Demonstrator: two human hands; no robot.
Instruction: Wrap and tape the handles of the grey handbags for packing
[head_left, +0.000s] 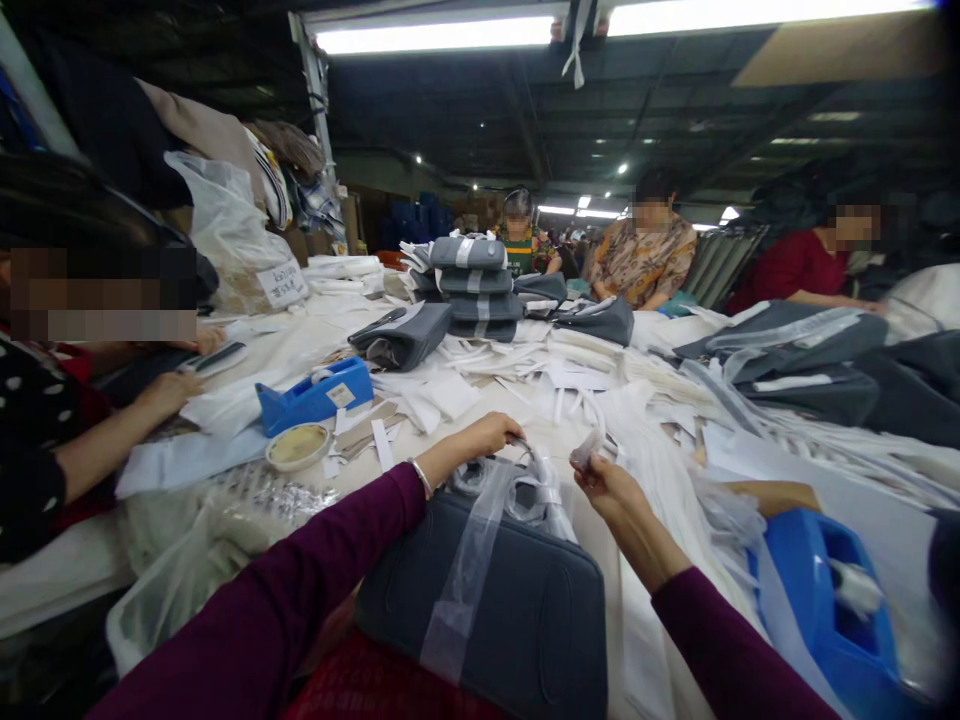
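Note:
A dark grey bag (517, 600) leans upright in front of me, with a band of clear plastic film (469, 575) down its front. White-wrapped loops (527, 497) show along its top edge. My left hand (491, 435) is closed on the wrapped strap (536, 455) above the bag. To the right of the strap, my right hand (606, 482) pinches a small crumpled greyish piece (587, 450), perhaps film or tape. Its fingers are pressed together, apart from the bag.
Blue tape dispensers stand at left (315, 392) and right (825, 600). A tape roll (298, 446) lies by the left one. Beyond are stacked grey bags (476, 290), more bags (795, 360) and white paper strips (442, 395). A co-worker's arm (124, 430) reaches in from the left.

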